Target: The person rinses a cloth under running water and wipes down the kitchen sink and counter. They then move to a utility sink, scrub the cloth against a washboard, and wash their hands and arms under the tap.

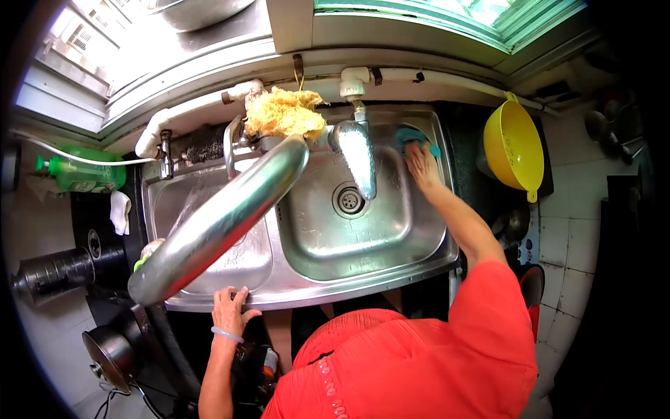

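Note:
My right hand [421, 164] presses a teal cloth [412, 137] against the back right corner of the stainless steel sink [377, 253]. The fingers lie over the cloth and partly hide it. Near the front left rim rests my left hand [232, 307], its fingers stretched over the edge and nothing held. The sink has two basins, with a drain [348, 200] in the larger right one. Over that basin hangs a short metal spout [356, 157]. A large curved metal tube [223, 216] crosses the left basin and hides much of it.
A yellow fibrous scrubber [283, 112] sits behind the sink by white pipes [188, 114]. To the right stands a yellow colander [514, 145]. At left are a green bottle [91, 171], a white cloth [120, 212] and a lidded pot [110, 355].

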`<state>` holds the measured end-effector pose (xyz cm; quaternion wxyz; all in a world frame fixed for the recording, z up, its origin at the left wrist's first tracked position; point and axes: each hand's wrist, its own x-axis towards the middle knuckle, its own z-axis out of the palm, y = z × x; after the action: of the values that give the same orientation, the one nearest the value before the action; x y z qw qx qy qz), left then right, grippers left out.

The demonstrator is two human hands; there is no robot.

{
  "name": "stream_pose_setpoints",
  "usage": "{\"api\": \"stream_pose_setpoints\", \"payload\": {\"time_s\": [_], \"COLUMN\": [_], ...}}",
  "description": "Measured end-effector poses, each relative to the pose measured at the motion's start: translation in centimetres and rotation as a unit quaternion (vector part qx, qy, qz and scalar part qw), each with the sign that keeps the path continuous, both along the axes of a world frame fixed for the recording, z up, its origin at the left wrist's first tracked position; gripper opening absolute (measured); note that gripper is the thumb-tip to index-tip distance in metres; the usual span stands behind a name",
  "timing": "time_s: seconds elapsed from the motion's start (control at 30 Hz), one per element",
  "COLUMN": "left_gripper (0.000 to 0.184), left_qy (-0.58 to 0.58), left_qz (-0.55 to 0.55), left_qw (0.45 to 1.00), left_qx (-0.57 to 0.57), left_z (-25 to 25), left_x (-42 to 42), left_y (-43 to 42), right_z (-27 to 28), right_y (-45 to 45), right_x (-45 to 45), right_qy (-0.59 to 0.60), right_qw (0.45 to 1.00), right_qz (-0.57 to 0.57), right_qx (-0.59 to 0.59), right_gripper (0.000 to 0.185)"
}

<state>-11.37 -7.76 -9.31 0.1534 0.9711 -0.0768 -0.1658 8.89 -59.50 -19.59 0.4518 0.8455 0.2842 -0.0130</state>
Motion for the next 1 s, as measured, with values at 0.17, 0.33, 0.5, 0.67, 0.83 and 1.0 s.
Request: {"api": "stream_pose_setpoints", "payload": {"time_s": [0.17,0.33,0.5,0.67,0.83,1.0], "left_gripper": [0.059,0.059,0.060,0.062,0.062,0.060], "left_qy": [-0.007,-0.003,0.006,0.005,0.011,0.026], "left_qz": [0.000,-0.007,0.006,0.008,0.010,0.021], "left_qw": [1.000,1.000,1.000,1.000,1.000,0.999], "left_qx": [-0.003,0.002,0.006,0.011,0.014,0.017], "left_z": [-0.3,-0.3,0.0,0.6,0.1,0.0], "left_x": [-0.2,-0.3,0.0,0.8,0.7,0.4], "left_y": [0.1,0.3,-0.1,-1.0,-0.5,-0.3], "right_z": [4.1,-0.3,-6.0,-14.7,-17.4,-9.3], "right_y": [4.8,8.2,22.0,23.3,13.1,4.9], "right_x": [-13.0,-13.1,-11.8,-4.2,4.6,-4.4], "right_qy": [0.212,0.529,0.641,0.350,0.279,0.168], "right_qw": [0.918,0.688,0.540,0.741,0.675,0.885], "right_qz": [-0.331,-0.406,-0.249,0.095,-0.061,-0.326], "right_qx": [0.044,0.288,0.485,0.566,0.680,0.287], "right_gripper": [0.032,0.043,0.036,0.027,0.029,0.033]}}
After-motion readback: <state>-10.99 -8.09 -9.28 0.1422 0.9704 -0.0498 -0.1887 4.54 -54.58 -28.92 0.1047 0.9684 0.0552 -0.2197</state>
